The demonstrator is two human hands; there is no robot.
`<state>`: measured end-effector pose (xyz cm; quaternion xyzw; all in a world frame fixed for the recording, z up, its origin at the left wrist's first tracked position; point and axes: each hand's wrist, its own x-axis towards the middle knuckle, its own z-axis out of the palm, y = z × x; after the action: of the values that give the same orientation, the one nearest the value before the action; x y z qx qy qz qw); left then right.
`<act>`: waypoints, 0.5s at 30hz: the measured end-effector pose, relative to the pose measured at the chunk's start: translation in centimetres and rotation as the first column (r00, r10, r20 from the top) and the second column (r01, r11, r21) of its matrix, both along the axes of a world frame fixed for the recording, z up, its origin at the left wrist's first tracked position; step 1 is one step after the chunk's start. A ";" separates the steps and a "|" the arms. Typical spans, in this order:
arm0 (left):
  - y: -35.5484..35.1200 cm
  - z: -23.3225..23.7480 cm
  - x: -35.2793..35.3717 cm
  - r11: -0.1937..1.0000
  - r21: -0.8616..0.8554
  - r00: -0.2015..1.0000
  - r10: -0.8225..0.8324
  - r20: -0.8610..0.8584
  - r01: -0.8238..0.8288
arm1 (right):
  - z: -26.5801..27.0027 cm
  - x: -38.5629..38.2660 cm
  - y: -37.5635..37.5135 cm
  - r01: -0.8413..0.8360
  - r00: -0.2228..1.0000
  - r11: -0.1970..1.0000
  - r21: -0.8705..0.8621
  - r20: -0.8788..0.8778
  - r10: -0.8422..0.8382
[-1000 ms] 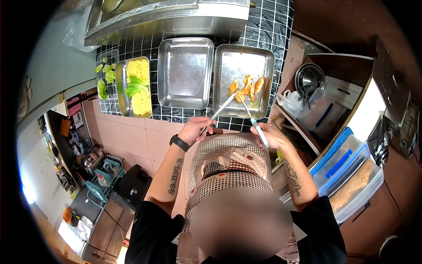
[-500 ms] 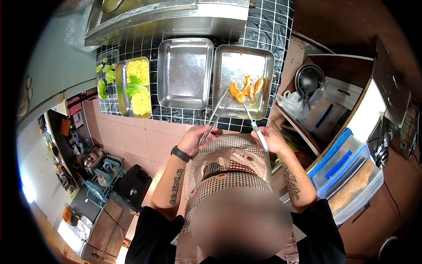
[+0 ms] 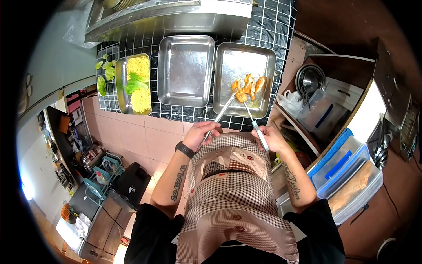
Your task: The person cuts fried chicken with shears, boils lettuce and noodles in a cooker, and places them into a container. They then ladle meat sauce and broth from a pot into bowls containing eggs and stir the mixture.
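Note:
My left hand is closed around metal tongs, whose arms are pressed together and whose tips meet the nearest piece of browned chicken. In my right hand is a knife with a pale handle. Its blade points away from me, with the tip by that same piece. More chicken pieces lie just to the right, in the front half of a steel tray. Whether the blade is cutting into the meat is too small to tell.
Left of that tray sit another steel tray and a narrower one holding yellow noodles and lettuce. Lettuce leaves lie at the far left. A steel appliance stands behind. Right are an open cabinet and plastic boxes.
The tongs' arms were apart and have come together, their tips now on the nearest chicken piece. My left hand has shifted slightly; the knife has barely moved.

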<state>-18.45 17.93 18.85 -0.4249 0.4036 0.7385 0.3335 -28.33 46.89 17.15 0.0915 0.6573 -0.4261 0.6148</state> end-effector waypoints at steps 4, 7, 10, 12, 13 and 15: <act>0.0 0.1 -0.2 1.000 -0.021 1.000 -0.016 0.008 0.016 | 0.8 -0.4 -0.5 -0.040 0.999 0.999 0.007 -0.018 0.040; -0.4 -0.4 -0.1 0.999 -0.036 1.000 -0.028 -0.003 0.028 | 1.2 -0.7 -0.6 -0.005 1.000 1.000 -0.016 0.013 0.006; -0.7 0.2 -0.5 0.998 -0.052 0.999 -0.040 0.007 0.040 | 0.5 -0.7 -0.3 0.043 0.998 0.998 -0.042 0.050 -0.041; -0.9 0.1 -0.4 0.997 -0.053 0.999 -0.053 0.010 0.053 | 0.0 -0.7 -0.2 0.030 0.999 0.999 -0.026 0.039 -0.029; -1.0 0.0 -0.5 0.997 -0.053 0.998 -0.059 0.011 0.059 | -0.2 -0.8 -0.2 0.023 0.999 1.000 -0.019 0.033 -0.022; -1.1 0.0 -0.5 0.996 -0.063 0.998 -0.067 0.009 0.068 | -0.1 -1.0 -0.3 0.009 0.999 1.000 0.009 0.039 -0.010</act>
<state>-18.98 16.83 18.84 -0.4239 0.4398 0.7122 0.3460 -29.31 46.60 17.08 0.1057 0.6466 -0.4242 0.6251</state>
